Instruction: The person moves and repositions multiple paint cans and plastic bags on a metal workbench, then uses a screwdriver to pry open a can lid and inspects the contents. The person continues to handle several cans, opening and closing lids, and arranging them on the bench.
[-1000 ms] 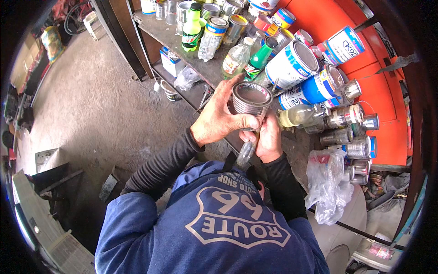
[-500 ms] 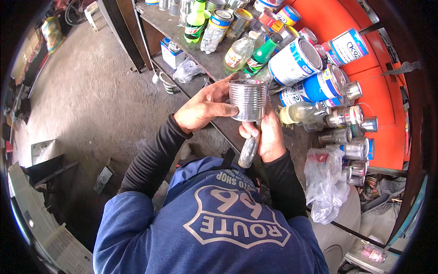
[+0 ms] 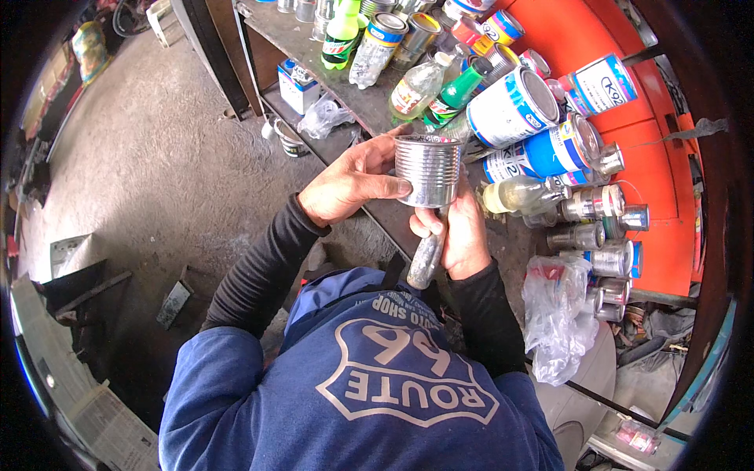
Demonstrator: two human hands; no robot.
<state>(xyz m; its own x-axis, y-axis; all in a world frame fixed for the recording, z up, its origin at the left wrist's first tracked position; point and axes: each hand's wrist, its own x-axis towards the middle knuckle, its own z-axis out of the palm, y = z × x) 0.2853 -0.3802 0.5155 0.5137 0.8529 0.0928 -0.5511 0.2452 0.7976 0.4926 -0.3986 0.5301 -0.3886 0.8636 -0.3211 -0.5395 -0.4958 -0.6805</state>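
Observation:
A ribbed metal tin can is held upright, its mouth facing up, above the edge of the workbench. My left hand closes on its left side, thumb pressed on the front and fingers behind. My right hand is below and behind the can's right side, its fingers curled around a worn, grey-stained, rounded handle that points down toward my chest. Whether this handle is joined to the can or belongs to a separate tool, I cannot tell. The can hides part of the right fingers, and what it contains is mostly out of sight.
Past my hands, the dark workbench is crowded with paint cans, plastic bottles and small tins. A clear plastic bag hangs at the right. Red panels stand behind. Lower left, a scrap piece lies on the concrete floor.
The view has shifted slightly. Both hands keep nearly the same hold on the can and handle.

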